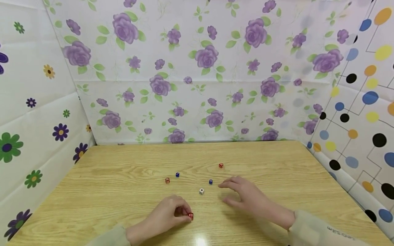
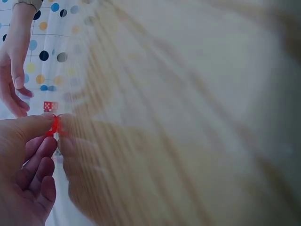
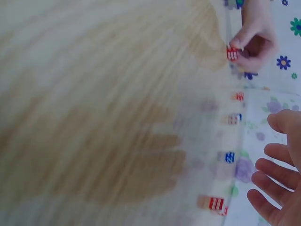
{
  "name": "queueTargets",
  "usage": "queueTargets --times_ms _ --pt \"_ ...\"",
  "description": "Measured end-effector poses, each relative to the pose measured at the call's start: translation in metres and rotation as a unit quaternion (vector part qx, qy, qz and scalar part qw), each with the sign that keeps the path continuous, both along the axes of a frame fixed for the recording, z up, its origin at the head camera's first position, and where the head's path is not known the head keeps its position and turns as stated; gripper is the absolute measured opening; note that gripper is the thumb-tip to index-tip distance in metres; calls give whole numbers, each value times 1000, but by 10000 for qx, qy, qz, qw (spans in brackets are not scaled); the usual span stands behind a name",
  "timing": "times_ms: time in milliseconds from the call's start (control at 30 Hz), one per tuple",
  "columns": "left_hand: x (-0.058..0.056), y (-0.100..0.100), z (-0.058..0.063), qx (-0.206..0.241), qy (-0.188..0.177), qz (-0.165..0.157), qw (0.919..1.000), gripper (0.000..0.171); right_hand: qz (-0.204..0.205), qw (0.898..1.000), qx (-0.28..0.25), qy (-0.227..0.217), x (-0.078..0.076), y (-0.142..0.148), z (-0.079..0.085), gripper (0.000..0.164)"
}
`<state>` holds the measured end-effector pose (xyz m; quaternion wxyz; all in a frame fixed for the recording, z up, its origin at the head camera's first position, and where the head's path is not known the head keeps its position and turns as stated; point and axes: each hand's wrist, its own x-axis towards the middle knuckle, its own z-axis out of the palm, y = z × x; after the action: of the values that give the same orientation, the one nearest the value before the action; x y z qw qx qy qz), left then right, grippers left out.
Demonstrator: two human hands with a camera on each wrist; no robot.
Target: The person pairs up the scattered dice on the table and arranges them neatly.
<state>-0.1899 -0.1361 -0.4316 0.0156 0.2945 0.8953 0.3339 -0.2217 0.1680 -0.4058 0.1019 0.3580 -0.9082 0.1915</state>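
My left hand (image 1: 167,212) is low over the front middle of the table, pinching a red die (image 1: 191,216) with white pips between thumb and fingertips. The left wrist view shows the same red die (image 2: 52,127) at the thumb tip. My right hand (image 1: 246,197) is held above the table on the right, fingers spread and holding nothing. Closest to its fingertips lies a blue die (image 1: 210,182), with a white die (image 1: 201,191) to the left and nearer the front. Beyond it is another red die (image 1: 221,165).
Left of the middle, a red die (image 1: 167,180) and a second blue die (image 1: 177,175) lie near each other. The glossy wooden table (image 1: 123,164) mirrors things on it. A flowered cloth (image 1: 191,109) hangs behind; patterned cloths flank both sides.
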Motion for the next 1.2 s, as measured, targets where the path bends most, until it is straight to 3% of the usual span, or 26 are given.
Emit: queueTargets --times_ms 467,933,1200 --pt "4 16 -1 196 -12 -4 9998 10 141 9941 -354 -1018 19 -22 -6 27" --pt "7 18 -3 570 -402 -93 9975 10 367 9966 -286 -680 25 -32 -14 20" --pt "8 22 -3 444 -253 -91 9987 10 443 9933 -412 -987 26 -38 -16 19"
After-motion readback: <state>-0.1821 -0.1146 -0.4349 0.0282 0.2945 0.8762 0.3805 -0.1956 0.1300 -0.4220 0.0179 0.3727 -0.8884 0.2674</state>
